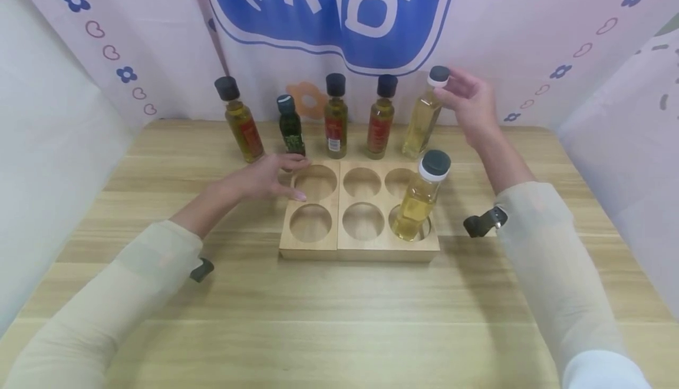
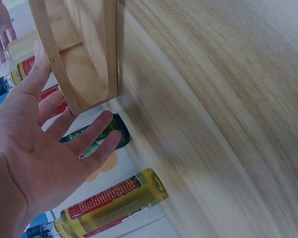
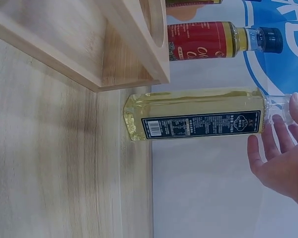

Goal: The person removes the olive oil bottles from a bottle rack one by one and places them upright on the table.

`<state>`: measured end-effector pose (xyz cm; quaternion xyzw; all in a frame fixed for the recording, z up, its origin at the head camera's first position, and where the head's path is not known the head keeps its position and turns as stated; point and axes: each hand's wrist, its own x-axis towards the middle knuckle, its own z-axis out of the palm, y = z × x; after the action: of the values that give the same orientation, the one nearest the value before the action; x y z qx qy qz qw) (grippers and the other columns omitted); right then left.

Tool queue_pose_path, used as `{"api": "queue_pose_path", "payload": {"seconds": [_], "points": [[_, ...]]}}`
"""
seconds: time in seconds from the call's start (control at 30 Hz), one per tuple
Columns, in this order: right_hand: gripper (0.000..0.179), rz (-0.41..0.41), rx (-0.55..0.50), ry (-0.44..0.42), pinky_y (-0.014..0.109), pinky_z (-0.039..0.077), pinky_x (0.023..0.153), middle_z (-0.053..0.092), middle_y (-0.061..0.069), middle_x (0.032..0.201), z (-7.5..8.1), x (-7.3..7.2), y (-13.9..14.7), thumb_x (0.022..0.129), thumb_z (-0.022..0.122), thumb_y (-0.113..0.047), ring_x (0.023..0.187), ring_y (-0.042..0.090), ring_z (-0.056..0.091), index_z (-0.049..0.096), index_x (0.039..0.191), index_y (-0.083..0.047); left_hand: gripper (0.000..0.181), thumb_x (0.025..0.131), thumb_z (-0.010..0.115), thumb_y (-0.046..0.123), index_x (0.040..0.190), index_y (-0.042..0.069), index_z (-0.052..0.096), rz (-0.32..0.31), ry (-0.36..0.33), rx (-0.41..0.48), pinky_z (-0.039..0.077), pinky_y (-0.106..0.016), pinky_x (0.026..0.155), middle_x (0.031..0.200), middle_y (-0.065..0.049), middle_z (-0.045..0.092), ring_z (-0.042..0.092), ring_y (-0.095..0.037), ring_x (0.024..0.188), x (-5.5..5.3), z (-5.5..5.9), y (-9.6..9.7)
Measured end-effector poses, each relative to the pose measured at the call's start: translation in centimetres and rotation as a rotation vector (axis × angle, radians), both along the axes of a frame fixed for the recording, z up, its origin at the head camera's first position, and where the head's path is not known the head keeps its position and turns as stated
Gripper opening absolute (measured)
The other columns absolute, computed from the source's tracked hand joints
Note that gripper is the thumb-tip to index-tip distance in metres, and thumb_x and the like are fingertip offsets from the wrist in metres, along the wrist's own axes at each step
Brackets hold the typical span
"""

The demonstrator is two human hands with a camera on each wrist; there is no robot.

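Observation:
A wooden bottle rack (image 1: 361, 254) with two rows of round holes sits mid-table. My left hand (image 1: 265, 178) rests at its back left corner, thumb over the end edge and fingers loosely extended; the left wrist view shows the outer fingers (image 2: 97, 136) free of the wood. Behind the rack on the right, my right hand (image 1: 472, 106) pinches the neck, just under the dark cap, of a clear bottle of pale yellow oil (image 3: 203, 115) with a dark label. A similar oil bottle (image 1: 416, 206), green-capped, stands in the front right hole.
Along the back of the table stand a red-labelled oil bottle (image 1: 244, 127) at the left, a small dark green bottle (image 1: 290, 127), and two more red-labelled bottles, one central (image 1: 336, 121) and one right of it (image 1: 379, 124). A printed cloth (image 1: 509, 41) hangs close behind them.

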<state>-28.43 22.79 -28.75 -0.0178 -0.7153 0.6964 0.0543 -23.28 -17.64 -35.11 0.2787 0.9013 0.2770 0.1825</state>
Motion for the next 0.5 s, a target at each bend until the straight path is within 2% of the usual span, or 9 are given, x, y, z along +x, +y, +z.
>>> {"api": "queue_pose_path", "payload": {"seconds": [0.3,0.5], "points": [[0.073,0.046,0.034,0.043,0.027,0.044,0.115,0.046,0.010,0.160,0.3,1.5,0.4,0.094,0.074,-0.001,0.144,0.024,0.049,0.043,0.158,-0.018,0.085,0.088,0.084,0.031,0.156,0.001,0.042,0.000,-0.003,-0.002,0.024,-0.059,0.124,0.165,-0.027,0.028,0.027,-0.049,0.151,0.1,0.2,0.1],[0.064,0.031,0.032,0.150,0.027,0.046,0.113,0.053,0.013,0.154,1.2,3.6,0.5,0.094,0.074,0.000,0.140,0.027,0.053,0.051,0.152,-0.011,0.084,0.088,0.085,0.028,0.155,-0.001,0.042,-0.009,0.008,0.004,0.025,-0.060,0.124,0.164,-0.028,0.029,0.030,-0.050,0.149,0.2,0.2,0.1]]}}
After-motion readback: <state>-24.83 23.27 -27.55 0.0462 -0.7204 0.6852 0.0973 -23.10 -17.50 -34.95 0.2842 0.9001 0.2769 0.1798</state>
